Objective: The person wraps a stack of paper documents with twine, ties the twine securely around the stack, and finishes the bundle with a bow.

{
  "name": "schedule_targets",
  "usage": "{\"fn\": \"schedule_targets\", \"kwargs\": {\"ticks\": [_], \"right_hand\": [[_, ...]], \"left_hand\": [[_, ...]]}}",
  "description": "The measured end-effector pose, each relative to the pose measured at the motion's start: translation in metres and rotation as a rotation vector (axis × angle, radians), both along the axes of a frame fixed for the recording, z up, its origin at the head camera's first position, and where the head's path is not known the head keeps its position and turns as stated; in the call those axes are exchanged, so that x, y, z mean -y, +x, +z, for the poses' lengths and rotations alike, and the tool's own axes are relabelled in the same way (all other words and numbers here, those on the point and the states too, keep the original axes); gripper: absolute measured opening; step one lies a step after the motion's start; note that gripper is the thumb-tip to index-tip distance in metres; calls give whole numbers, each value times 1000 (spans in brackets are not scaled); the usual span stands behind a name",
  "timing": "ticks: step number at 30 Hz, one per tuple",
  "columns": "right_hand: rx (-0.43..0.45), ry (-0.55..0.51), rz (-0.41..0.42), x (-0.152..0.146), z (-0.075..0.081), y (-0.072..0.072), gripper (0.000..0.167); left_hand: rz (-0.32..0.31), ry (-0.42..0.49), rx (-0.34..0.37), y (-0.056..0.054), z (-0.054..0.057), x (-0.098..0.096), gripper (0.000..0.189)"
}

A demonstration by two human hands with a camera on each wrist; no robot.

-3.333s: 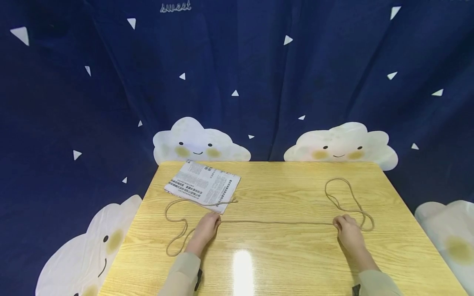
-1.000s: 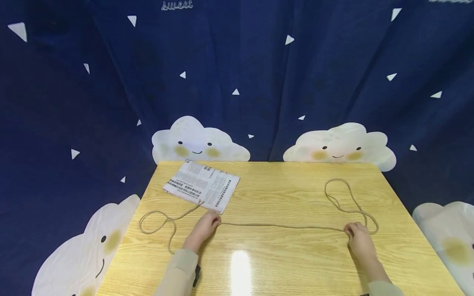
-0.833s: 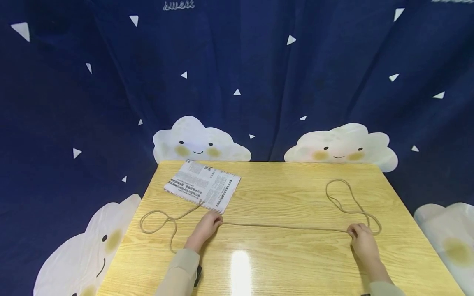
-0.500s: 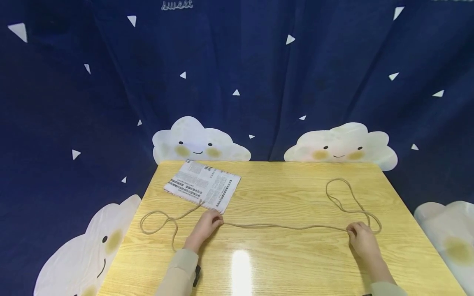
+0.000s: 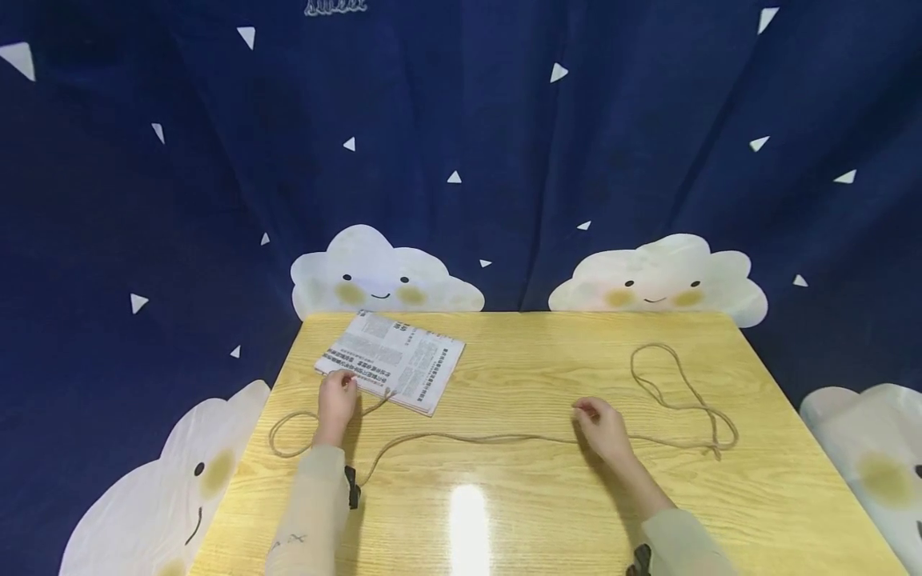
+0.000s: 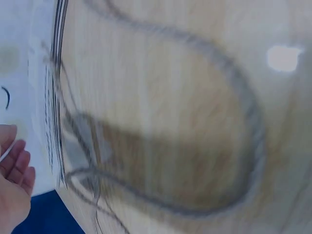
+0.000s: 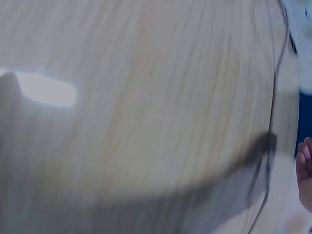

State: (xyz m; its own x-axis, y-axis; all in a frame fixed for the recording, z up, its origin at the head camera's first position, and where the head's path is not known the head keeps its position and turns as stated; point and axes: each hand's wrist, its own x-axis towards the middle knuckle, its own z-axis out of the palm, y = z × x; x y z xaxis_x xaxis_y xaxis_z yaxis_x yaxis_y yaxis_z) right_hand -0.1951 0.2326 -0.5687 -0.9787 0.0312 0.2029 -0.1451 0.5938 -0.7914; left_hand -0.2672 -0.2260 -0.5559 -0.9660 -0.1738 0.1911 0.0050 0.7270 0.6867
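Observation:
A long tan rope (image 5: 490, 438) lies slack across the wooden table (image 5: 547, 512), with a loop at each end. My left hand (image 5: 338, 392) is at the near-left corner of a folded newspaper (image 5: 396, 364), fingertips at its edge, just beyond the rope's left loop (image 5: 288, 424). In the left wrist view its fingers (image 6: 12, 195) look relaxed and hold nothing, with the blurred rope (image 6: 253, 141) beside them. My right hand (image 5: 594, 420) hovers near the table's middle, just over the rope, fingers loosely curled and holding nothing. The right wrist view is blurred, with fingertips (image 7: 304, 165) at its right edge.
The rope's right loop (image 5: 677, 392) lies towards the far-right corner. A dark blue curtain (image 5: 461, 160) with white clouds hangs close behind and around the table. A lamp glare (image 5: 468, 512) sits on the near tabletop.
Both hands have let go of the rope, which now lies slack. My left hand moved left and away to the newspaper's corner. My right hand moved left towards the middle.

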Motion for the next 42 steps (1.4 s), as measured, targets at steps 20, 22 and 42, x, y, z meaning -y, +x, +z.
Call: {"fn": "schedule_targets", "kwargs": {"ticks": [20, 22, 42], "right_hand": [[566, -693, 340, 166, -1, -40, 56], [610, -765, 341, 176, 0, -39, 58], [746, -1067, 285, 208, 1, -41, 63]], "left_hand": [[37, 249, 390, -21, 11, 40, 65], [41, 320, 421, -21, 10, 44, 65], [-96, -160, 553, -37, -4, 35, 52]]}}
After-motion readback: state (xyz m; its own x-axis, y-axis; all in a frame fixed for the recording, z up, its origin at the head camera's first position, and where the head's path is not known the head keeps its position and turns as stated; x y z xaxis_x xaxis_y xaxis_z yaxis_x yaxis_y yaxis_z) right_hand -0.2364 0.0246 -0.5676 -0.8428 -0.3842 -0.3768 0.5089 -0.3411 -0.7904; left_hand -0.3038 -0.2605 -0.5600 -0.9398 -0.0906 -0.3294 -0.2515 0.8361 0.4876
